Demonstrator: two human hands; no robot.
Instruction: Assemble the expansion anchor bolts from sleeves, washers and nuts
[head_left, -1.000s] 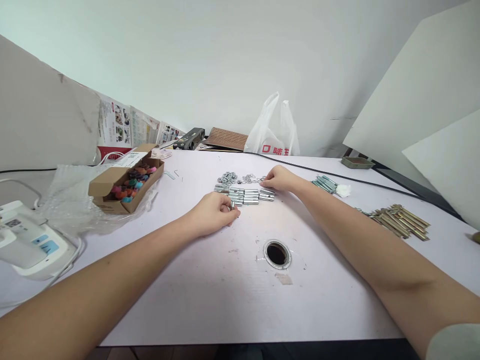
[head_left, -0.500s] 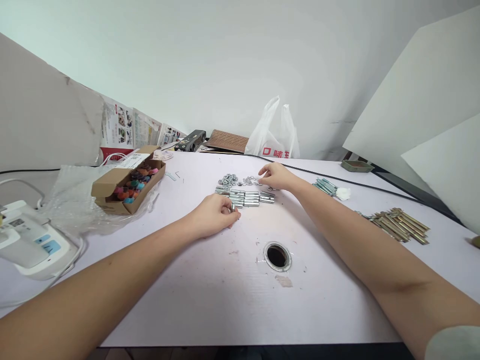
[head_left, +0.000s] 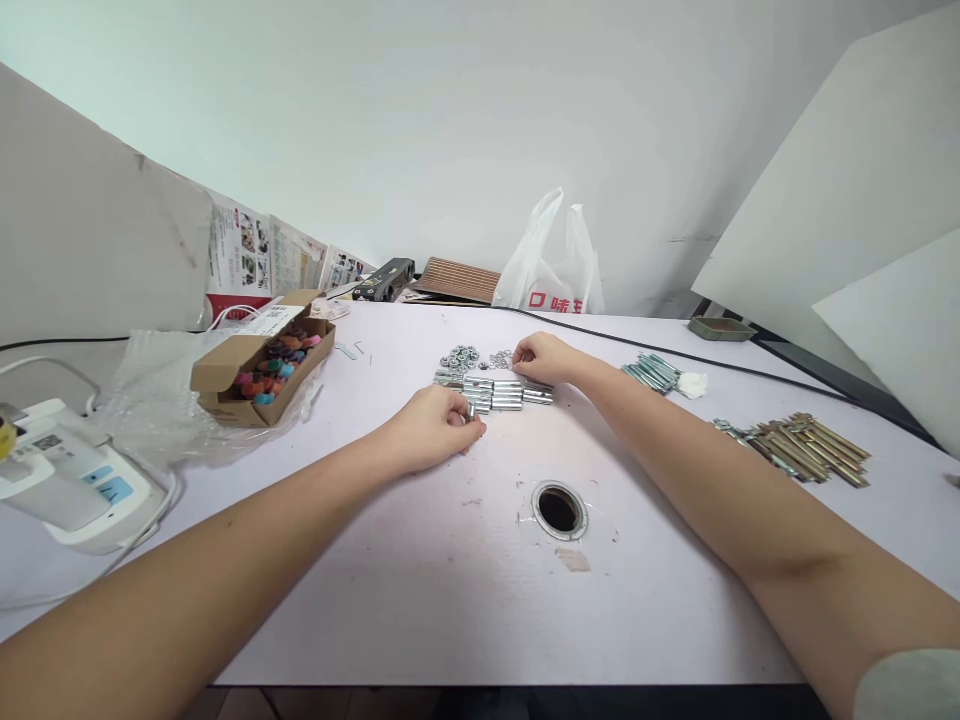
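Observation:
My left hand [head_left: 433, 432] is closed around a small bolt-like metal piece [head_left: 471, 411], its shiny end sticking up between thumb and fingers. Just beyond it lie rows of silver metal sleeves [head_left: 507, 393], side by side on the table. Behind the sleeves are a heap of nuts [head_left: 459, 357] and a scatter of thin washers [head_left: 501, 358]. At the right edge of the washers, my right hand [head_left: 549, 358] has its fingertips pinched together, low over the table. Whatever may be between those fingertips is too small to make out.
Greenish bolts [head_left: 651, 372] and brass-coloured bolts [head_left: 814, 448] lie to the right. A round hole [head_left: 559, 510] opens in the white table. On the left stand a cardboard box [head_left: 300, 378] of colourful pieces and a white device [head_left: 97, 490]. A plastic bag [head_left: 551, 270] sits at the back.
My right hand has shifted slightly left and its fingers have drawn together at the washers. The left hand keeps its hold on the metal piece. The view has shifted a little.

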